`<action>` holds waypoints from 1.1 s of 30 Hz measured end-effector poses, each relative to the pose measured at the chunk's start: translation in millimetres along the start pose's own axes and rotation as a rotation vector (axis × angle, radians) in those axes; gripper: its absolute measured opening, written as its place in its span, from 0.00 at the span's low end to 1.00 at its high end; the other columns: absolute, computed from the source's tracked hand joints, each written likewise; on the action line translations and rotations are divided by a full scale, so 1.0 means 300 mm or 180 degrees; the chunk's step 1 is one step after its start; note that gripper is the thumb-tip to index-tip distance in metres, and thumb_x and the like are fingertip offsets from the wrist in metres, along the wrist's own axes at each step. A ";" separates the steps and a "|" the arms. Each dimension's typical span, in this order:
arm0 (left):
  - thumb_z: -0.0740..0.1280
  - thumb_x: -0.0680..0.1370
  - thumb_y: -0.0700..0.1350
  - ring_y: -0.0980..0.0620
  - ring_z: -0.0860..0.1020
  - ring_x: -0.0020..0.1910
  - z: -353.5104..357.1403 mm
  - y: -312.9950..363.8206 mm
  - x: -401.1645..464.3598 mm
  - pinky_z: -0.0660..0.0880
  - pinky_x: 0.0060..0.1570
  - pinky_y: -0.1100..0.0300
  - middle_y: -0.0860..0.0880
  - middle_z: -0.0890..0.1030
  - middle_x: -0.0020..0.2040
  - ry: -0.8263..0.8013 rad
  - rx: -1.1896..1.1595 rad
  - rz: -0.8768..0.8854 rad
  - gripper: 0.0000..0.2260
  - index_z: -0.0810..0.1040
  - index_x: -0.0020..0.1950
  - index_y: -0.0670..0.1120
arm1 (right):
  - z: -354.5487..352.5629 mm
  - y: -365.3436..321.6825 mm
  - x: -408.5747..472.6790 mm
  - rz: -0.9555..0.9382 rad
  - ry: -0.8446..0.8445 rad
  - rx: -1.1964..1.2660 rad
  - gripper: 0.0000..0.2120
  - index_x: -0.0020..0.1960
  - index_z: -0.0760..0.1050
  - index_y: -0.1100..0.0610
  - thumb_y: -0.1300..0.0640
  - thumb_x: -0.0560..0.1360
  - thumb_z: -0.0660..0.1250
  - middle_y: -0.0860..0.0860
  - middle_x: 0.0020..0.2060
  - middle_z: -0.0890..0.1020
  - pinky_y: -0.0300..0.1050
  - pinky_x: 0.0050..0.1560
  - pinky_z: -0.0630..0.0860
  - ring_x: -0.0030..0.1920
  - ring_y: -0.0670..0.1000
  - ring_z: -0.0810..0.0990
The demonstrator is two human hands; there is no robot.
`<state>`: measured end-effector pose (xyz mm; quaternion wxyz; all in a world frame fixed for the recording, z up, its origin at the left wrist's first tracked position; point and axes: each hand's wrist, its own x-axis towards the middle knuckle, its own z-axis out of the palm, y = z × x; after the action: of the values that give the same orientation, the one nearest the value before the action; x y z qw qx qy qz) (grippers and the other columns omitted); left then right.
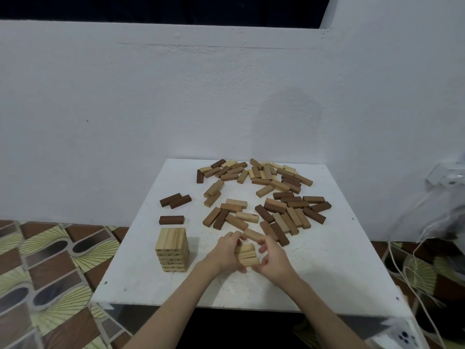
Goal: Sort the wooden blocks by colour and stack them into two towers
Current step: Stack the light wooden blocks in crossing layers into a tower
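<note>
Pale wooden blocks (247,254), three abreast, are held between left hand (227,250) and right hand (273,256), fingers curled in grip. Recommend squaring ends flush before seating them crosswise on the pale block tower (172,249).

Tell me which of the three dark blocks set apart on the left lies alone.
The single dark block just behind the light tower. It lies by itself, while the other two dark blocks lie touching side by side farther back.
</note>
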<state>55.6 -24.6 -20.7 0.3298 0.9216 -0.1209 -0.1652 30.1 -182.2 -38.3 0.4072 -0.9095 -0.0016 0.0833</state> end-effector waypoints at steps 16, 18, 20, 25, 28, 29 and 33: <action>0.78 0.63 0.35 0.52 0.71 0.48 -0.021 -0.023 -0.015 0.71 0.44 0.63 0.46 0.68 0.58 0.0189 -0.0374 -0.0308 0.37 0.66 0.67 0.45 | 0.025 -0.036 -0.008 0.0221 0.0108 0.0507 0.29 0.62 0.66 0.53 0.62 0.66 0.76 0.49 0.48 0.74 0.46 0.45 0.79 0.39 0.47 0.75; 0.78 0.63 0.35 0.52 0.72 0.45 -0.021 -0.024 -0.015 0.71 0.41 0.63 0.46 0.69 0.55 0.0235 -0.0447 -0.0424 0.36 0.66 0.66 0.44 | 0.026 -0.036 -0.007 0.0323 0.0189 0.0623 0.28 0.61 0.67 0.55 0.63 0.67 0.76 0.49 0.48 0.75 0.44 0.45 0.79 0.40 0.47 0.76; 0.78 0.63 0.34 0.52 0.73 0.43 -0.020 -0.023 -0.011 0.72 0.41 0.62 0.46 0.71 0.53 0.0233 -0.0524 -0.0508 0.35 0.65 0.66 0.43 | 0.029 -0.035 -0.007 0.0409 0.0277 0.0716 0.27 0.61 0.69 0.56 0.65 0.67 0.75 0.48 0.47 0.75 0.45 0.46 0.80 0.40 0.47 0.77; 0.76 0.65 0.33 0.52 0.75 0.43 -0.018 -0.017 -0.006 0.73 0.43 0.62 0.46 0.74 0.49 0.0224 -0.0675 -0.0632 0.33 0.65 0.65 0.41 | 0.031 -0.038 -0.004 0.0590 0.0396 0.0944 0.24 0.62 0.71 0.57 0.70 0.68 0.71 0.48 0.46 0.77 0.44 0.46 0.81 0.41 0.47 0.78; 0.76 0.65 0.34 0.52 0.75 0.42 -0.012 -0.014 -0.011 0.75 0.43 0.60 0.46 0.75 0.48 0.0325 -0.0755 -0.0728 0.32 0.66 0.65 0.41 | 0.034 -0.037 0.001 0.0637 0.0469 0.1048 0.24 0.62 0.71 0.59 0.72 0.69 0.69 0.50 0.46 0.78 0.42 0.46 0.80 0.43 0.48 0.79; 0.76 0.65 0.34 0.52 0.75 0.42 -0.008 -0.014 -0.012 0.76 0.42 0.61 0.46 0.76 0.48 0.0374 -0.0803 -0.0766 0.31 0.66 0.64 0.41 | 0.035 -0.036 0.001 0.0645 0.0491 0.1075 0.23 0.62 0.72 0.60 0.72 0.69 0.69 0.50 0.46 0.78 0.42 0.47 0.80 0.43 0.48 0.79; 0.76 0.66 0.34 0.52 0.75 0.43 0.004 -0.015 -0.019 0.77 0.41 0.60 0.46 0.77 0.48 0.0612 -0.1002 -0.0907 0.28 0.69 0.61 0.40 | 0.039 -0.038 0.002 0.0701 0.0582 0.1209 0.22 0.61 0.72 0.60 0.74 0.69 0.68 0.51 0.45 0.79 0.35 0.42 0.77 0.42 0.46 0.79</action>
<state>50.3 -20.0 -23.1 0.4528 0.8780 0.0697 -0.1383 29.6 -165.7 -37.6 0.5579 -0.8151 0.1502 0.0434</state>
